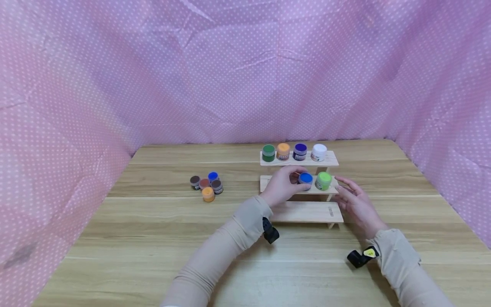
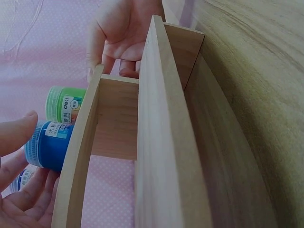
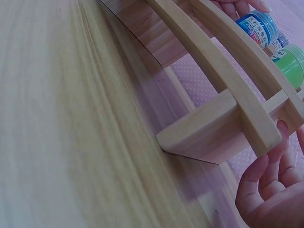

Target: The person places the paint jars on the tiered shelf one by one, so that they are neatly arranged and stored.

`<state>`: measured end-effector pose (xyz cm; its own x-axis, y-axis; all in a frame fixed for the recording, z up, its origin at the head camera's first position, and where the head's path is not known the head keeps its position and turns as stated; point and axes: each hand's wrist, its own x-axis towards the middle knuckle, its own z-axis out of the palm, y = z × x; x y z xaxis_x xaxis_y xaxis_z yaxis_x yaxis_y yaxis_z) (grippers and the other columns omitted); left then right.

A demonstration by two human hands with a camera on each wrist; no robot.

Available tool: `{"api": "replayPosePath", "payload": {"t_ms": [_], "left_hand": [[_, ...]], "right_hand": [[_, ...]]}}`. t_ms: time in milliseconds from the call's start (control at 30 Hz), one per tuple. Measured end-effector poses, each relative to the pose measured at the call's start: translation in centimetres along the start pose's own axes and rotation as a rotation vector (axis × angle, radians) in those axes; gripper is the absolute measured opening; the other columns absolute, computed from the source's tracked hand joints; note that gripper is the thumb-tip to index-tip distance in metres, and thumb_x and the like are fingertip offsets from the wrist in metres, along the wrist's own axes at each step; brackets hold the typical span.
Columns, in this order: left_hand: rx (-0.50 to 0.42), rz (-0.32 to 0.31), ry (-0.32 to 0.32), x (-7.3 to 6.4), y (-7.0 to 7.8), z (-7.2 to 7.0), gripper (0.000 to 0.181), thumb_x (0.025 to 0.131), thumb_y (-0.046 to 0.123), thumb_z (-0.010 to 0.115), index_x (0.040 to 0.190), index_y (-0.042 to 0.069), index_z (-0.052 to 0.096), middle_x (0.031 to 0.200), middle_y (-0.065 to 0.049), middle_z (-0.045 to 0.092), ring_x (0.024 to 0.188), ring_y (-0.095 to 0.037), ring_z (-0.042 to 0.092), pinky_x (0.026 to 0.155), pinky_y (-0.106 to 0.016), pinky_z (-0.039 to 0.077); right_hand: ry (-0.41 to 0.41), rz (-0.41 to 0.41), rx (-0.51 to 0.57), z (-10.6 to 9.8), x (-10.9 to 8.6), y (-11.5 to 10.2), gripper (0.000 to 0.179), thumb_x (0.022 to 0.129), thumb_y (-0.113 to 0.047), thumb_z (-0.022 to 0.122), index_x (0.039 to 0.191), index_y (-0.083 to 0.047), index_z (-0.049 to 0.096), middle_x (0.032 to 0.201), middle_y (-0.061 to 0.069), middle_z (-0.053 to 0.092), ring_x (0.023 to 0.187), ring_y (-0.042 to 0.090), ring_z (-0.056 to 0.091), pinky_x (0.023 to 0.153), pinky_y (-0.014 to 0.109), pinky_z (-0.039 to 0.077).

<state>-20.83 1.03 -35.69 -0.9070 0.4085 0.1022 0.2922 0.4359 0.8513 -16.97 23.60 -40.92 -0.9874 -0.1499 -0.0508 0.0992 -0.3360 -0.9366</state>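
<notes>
A blue paint jar (image 1: 305, 181) stands on the middle step of a wooden three-tier display rack (image 1: 307, 211). My left hand (image 1: 281, 185) holds this jar from its left side, thumb in front and fingers behind; the left wrist view shows them around the blue jar (image 2: 50, 145). Just right of it on the same step is a light green paint jar (image 1: 324, 181). My right hand (image 1: 358, 207) is at the rack's right end, fingers loosely extended and holding no jar. In the right wrist view its fingertips (image 3: 282, 127) are right at the board's end.
On the top step stand a dark green jar (image 1: 268, 153), an orange jar (image 1: 283, 152), a dark blue jar (image 1: 300, 152) and a white jar (image 1: 319, 152). Several more jars cluster left on the wooden table (image 1: 134, 238), including an orange one (image 1: 208, 194). Pink dotted cloth (image 1: 230, 85) hangs behind.
</notes>
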Motion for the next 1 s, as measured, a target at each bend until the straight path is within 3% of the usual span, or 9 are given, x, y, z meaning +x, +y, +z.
{"api": "replayPosePath", "payload": {"t_ms": [267, 500, 733, 1000], "left_hand": [[-0.032, -0.019, 0.016, -0.7, -0.3, -1.0, 0.041, 0.082, 0.024, 0.071, 0.120, 0.014, 0.060, 0.121, -0.001, 0.061, 0.109, -0.014, 0.058, 0.094, -0.027, 0.048], [-0.088, -0.057, 0.060, -1.5, -0.7, -1.4, 0.040, 0.083, 0.025, 0.070, 0.121, 0.018, 0.059, 0.123, -0.002, 0.058, 0.109, -0.014, 0.056, 0.095, -0.028, 0.046], [-0.063, -0.012, 0.099, -2.3, -1.1, -1.8, 0.036, 0.083, 0.021, 0.070, 0.118, 0.015, 0.061, 0.119, -0.003, 0.059, 0.105, -0.015, 0.058, 0.092, -0.026, 0.049], [-0.094, 0.047, 0.131, -3.3, -2.2, -2.6, 0.033, 0.084, 0.020, 0.069, 0.115, 0.012, 0.062, 0.115, -0.002, 0.059, 0.103, -0.017, 0.059, 0.091, -0.025, 0.050]], "right_hand": [[0.002, -0.001, -0.005, 0.1, 0.0, -0.1, 0.023, 0.093, -0.016, 0.056, 0.113, -0.027, 0.056, 0.091, -0.011, 0.063, 0.078, 0.003, 0.059, 0.072, 0.015, 0.051], [-0.006, -0.009, 0.022, 0.1, 0.1, -0.1, 0.024, 0.093, -0.014, 0.055, 0.114, -0.026, 0.056, 0.092, -0.009, 0.064, 0.078, 0.004, 0.060, 0.071, 0.015, 0.051], [-0.005, -0.001, -0.024, 0.1, -0.1, 0.0, 0.027, 0.094, -0.016, 0.054, 0.120, -0.024, 0.052, 0.095, -0.010, 0.065, 0.080, 0.004, 0.060, 0.075, 0.016, 0.052], [0.003, -0.003, -0.039, 0.0, -0.1, 0.1, 0.026, 0.094, -0.017, 0.054, 0.118, -0.026, 0.052, 0.097, -0.011, 0.065, 0.081, 0.003, 0.060, 0.076, 0.016, 0.052]]}}
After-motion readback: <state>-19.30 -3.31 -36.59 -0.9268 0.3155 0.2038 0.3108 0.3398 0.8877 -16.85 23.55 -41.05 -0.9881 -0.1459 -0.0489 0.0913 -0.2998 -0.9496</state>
